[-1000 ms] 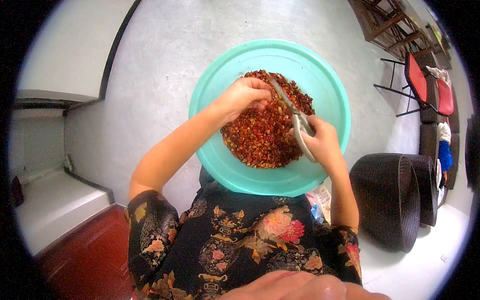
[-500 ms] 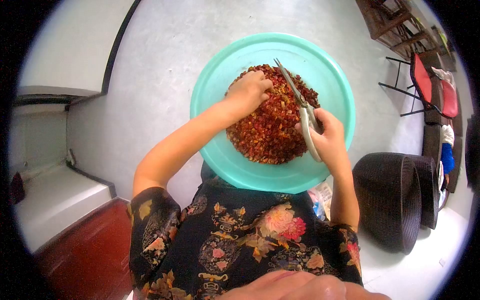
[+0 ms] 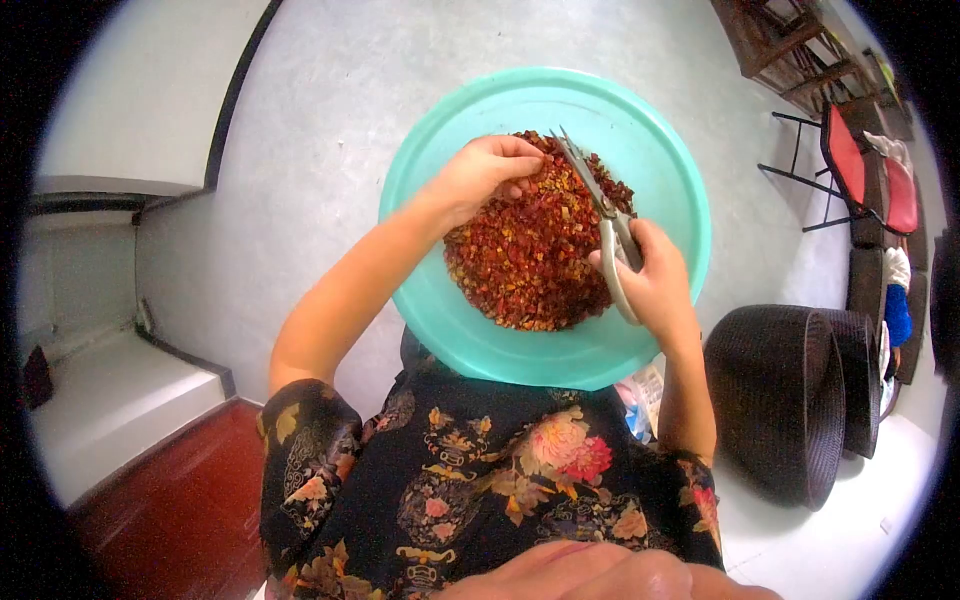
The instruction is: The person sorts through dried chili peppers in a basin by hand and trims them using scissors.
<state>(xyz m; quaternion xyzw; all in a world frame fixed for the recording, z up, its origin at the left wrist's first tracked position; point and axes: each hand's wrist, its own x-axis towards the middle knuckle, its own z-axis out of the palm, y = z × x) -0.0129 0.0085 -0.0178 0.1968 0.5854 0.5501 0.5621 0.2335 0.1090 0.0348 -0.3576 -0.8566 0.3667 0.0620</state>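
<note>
A round turquoise basin (image 3: 420, 310) holds a heap of chopped dried red chillies (image 3: 530, 260), with pale seeds among the pieces. My right hand (image 3: 660, 280) grips a pair of scissors (image 3: 607, 210) by pale handles at the basin's right side. The scissors point up and away over the heap, their blades slightly parted at the tips. Over the heap's upper left is my left hand (image 3: 490, 172), thumb and fingers pinched together close to the blades. Whatever sits in that pinch is too small to make out.
Dark woven chairs (image 3: 770, 400) stand at the right on the pale floor (image 3: 330, 120). Beyond them are a red folding chair (image 3: 845, 160) and a wooden rack (image 3: 800, 60). A white step (image 3: 130, 400) and red flooring (image 3: 180, 500) lie at the left.
My left hand has lifted a little from the heap, and its fingers now pinch near the blades. The scissors have barely shifted, and their tips are slightly wider apart.
</note>
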